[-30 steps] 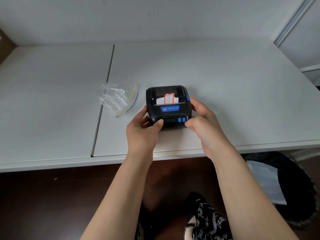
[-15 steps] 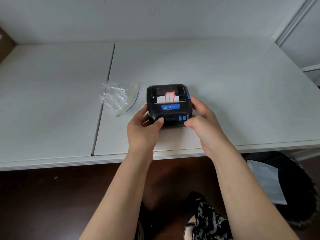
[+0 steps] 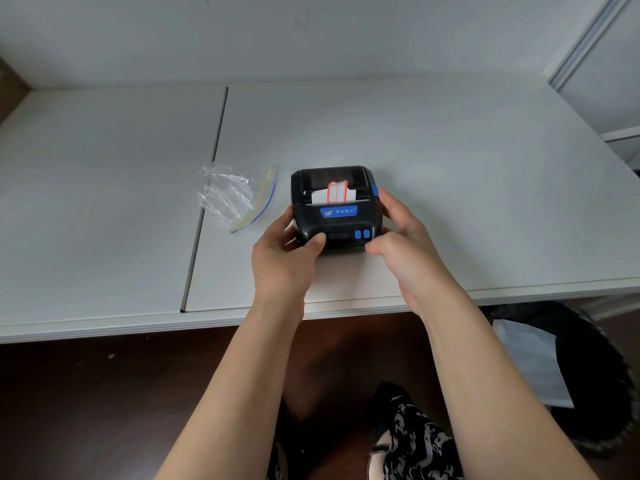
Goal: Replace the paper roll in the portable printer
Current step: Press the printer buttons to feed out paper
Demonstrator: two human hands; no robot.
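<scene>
Printer (image 3: 336, 209) on white table (image 3: 450, 188), both hands' grip clasping it, dark floor (image 3: 86, 410) below

White table (image 3: 450, 168) against a pale wall (image 3: 311, 36), dark floor (image 3: 86, 410) below.

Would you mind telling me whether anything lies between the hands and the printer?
Nothing visible does. The left hand and right hand already grip the printer at its two sides. The plastic bag lies apart on the table, left of the printer.
</scene>
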